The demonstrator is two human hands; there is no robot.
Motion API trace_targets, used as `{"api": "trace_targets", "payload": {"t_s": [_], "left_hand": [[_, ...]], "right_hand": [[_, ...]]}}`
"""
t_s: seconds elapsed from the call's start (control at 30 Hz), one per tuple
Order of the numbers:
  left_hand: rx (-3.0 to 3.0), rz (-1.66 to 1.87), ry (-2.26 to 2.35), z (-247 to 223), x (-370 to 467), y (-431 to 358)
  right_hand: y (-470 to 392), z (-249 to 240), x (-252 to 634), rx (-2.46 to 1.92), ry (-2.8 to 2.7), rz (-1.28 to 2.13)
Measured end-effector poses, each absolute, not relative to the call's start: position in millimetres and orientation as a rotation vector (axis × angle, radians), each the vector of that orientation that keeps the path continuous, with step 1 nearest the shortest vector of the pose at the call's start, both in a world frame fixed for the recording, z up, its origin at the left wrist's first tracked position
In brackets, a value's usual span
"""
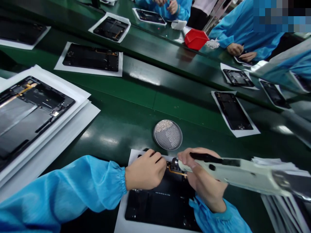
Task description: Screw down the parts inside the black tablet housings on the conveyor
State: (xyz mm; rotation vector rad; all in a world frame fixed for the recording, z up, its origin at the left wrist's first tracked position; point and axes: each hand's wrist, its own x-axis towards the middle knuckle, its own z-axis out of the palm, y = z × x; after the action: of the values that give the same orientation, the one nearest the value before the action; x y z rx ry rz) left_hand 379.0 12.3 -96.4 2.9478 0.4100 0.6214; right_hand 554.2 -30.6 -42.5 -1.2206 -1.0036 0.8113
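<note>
A pale green electric screwdriver [233, 173] lies in my right hand [204, 176], the fingers wrapped round its front end. Its metal nose points left over the upper part of an open black tablet housing [160, 207], where an orange flex cable [178, 172] shows. My left hand [147, 170] rests at the top of this housing, close to the screwdriver's nose. Its fingers are curled and pressed together; whatever they hold is hidden. White paper [122, 212] lies under the housing. Just beyond my hands is a round dish [167, 135] with a dimpled bottom and many tiny screws gathered at its far side.
At left, another open housing [29, 106] tops a stack of white sheets. More housings on paper, such as one housing [92, 56], sit along the green line [136, 87]. White sheets [284, 207] lie at right. Co-workers in blue sleeves [245, 29] and a red bin [195, 39] are across.
</note>
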Motion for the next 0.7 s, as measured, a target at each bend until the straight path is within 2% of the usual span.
{"api": "trace_targets", "payload": {"t_s": [0.2,0.7], "left_hand": [[2.929,0.725,0.405,-95.5,377.6,12.7],[2.872,0.623,0.424,-94.2,378.5,11.2]], "right_hand": [[2.1,-29.6,559.3,-1.137,-0.936,0.723],[9.3,-40.0,555.5,-1.165,-0.930,0.802]]}}
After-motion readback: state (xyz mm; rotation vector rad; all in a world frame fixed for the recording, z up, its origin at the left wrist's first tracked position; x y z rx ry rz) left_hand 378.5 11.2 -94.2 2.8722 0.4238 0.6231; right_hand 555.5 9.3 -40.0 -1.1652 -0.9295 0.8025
